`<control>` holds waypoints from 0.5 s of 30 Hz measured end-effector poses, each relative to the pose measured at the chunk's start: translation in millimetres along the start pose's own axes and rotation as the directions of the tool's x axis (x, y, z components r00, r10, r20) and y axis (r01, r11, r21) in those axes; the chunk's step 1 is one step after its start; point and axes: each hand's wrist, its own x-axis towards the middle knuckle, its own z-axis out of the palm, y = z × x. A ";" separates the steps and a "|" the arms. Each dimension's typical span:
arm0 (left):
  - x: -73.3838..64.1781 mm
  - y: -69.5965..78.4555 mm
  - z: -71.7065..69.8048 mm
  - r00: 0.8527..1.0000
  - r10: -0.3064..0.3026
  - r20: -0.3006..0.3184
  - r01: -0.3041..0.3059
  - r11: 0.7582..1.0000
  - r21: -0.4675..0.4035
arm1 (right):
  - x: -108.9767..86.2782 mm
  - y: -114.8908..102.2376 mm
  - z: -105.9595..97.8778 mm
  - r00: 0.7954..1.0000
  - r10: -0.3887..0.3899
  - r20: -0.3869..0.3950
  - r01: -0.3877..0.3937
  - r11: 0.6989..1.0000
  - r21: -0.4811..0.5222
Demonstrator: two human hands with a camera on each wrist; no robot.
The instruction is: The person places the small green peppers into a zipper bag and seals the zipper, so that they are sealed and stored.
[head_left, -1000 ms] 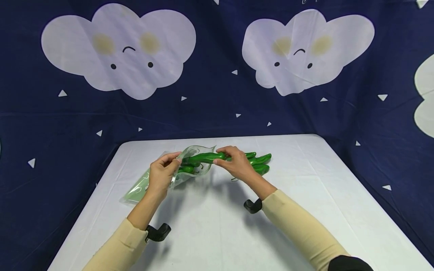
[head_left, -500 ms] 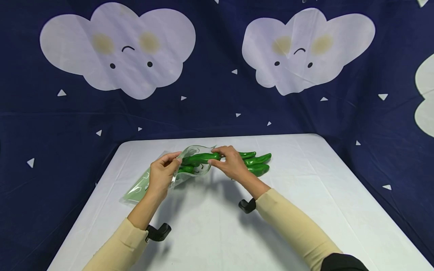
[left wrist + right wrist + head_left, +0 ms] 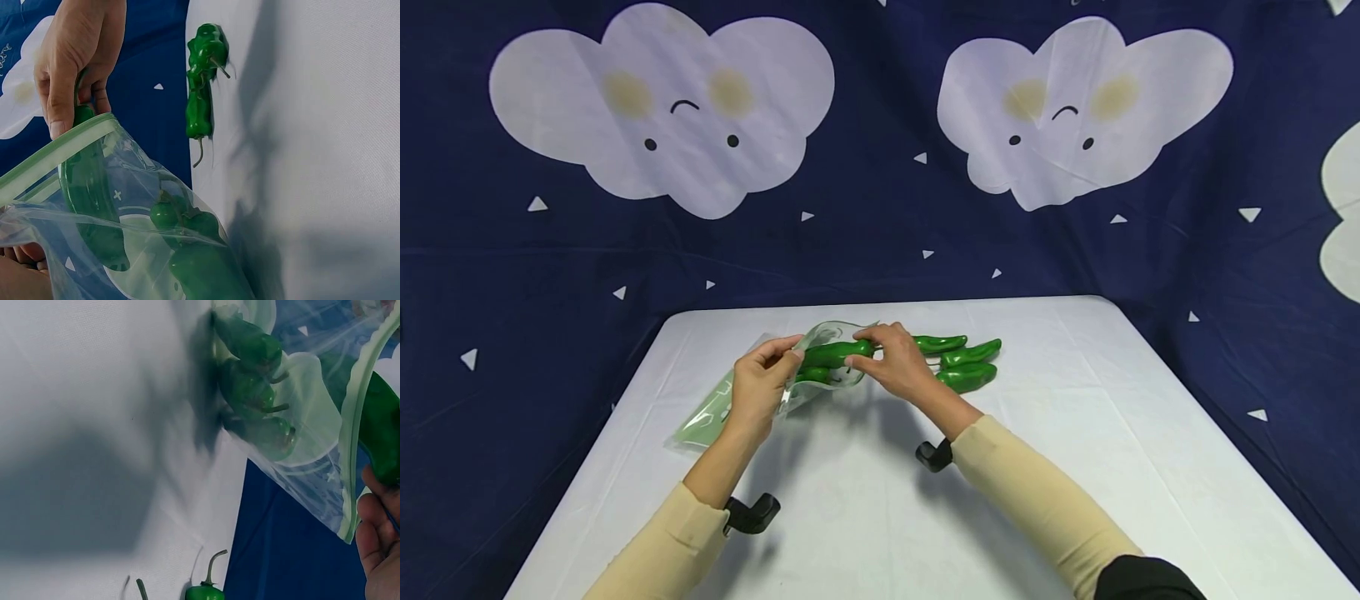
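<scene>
Comparing with one second earlier, the right hand (image 3: 895, 360) has moved leftward, and the held pepper (image 3: 837, 355) between its fingers now sits deeper in the clear zip bag (image 3: 805, 399). Only the stem end shows outside the mouth, close at the right fingertips; the green body runs from there into the bag, toward the left fingers. Right fingers clamped together on that stem end, not yet released. Left hand (image 3: 762, 379) practically unmoved: thumb and fingers pinch the mouth's edge, which gapes to their right. Judgement: insertion of this pepper well advanced. Inside the bag, three bagged peppers (image 3: 245, 387) show through the plastic, seen from the right wrist; in the head view they lie just right of the left fingertips. Three loose peppers (image 3: 967, 377) rest to the right of the right fingers, well apart from the bag. Surface: white desk (image 3: 865, 508), smooth, faint creases, arm shadows falling nearer the wearer than the fingers. Room: navy cloth (image 3: 880, 275) hangs beyond the fingers, printed with pale upside-down clouds (image 3: 662, 183) and small white triangles (image 3: 1250, 214); anything behind it cannot be seen
</scene>
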 end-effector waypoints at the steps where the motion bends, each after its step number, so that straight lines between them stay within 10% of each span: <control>1: 0.0 0.1 0.1 1.000 -0.001 0.000 0.001 1.000 0.001 | 0.5 0.0 0.9 1.000 -0.003 -0.004 0.003 1.000 -0.009; 15: 0.2 -1.1 1.2 1.000 0.005 0.004 -0.005 1.000 -0.001 | 6.8 -0.9 9.4 0.998 -0.051 -0.022 0.049 0.995 -0.090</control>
